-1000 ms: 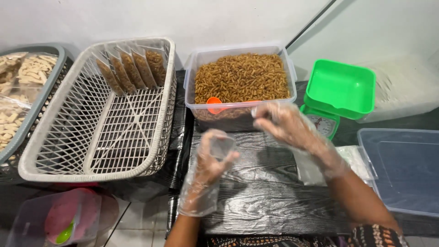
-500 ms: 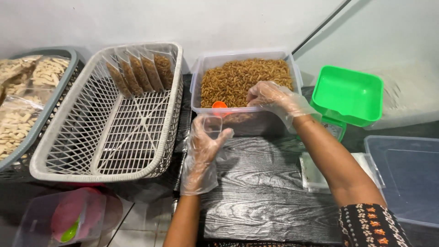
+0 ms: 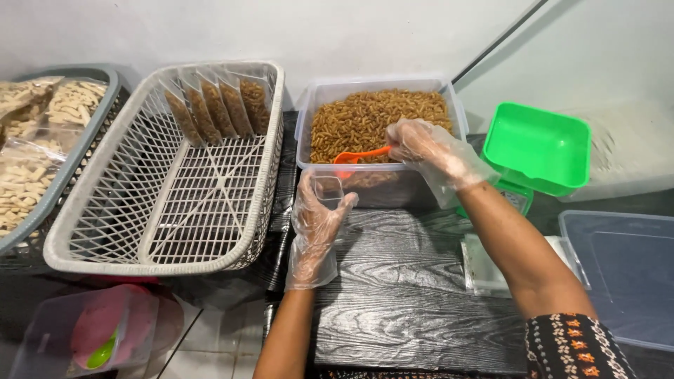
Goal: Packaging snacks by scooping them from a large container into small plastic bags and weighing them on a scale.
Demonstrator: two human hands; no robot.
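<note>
Orange scoop (image 3: pixel 359 155) now raised, pinched in right-hand fingers (image 3: pixel 407 144); left-hand fingers (image 3: pixel 335 203) pinching one clear pouch (image 3: pixel 328 189).

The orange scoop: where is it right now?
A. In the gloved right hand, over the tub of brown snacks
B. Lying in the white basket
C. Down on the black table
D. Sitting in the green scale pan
A. The right hand holds the orange scoop by its handle, with the bowl end over the clear tub of brown snacks, near its front edge.

Black woodgrain table (image 3: pixel 414 309), white basket (image 3: pixel 84 231), snack tub (image 3: pixel 309 133), green scale (image 3: pixel 537 144), clear lid (image 3: pixel 625 274)
</note>
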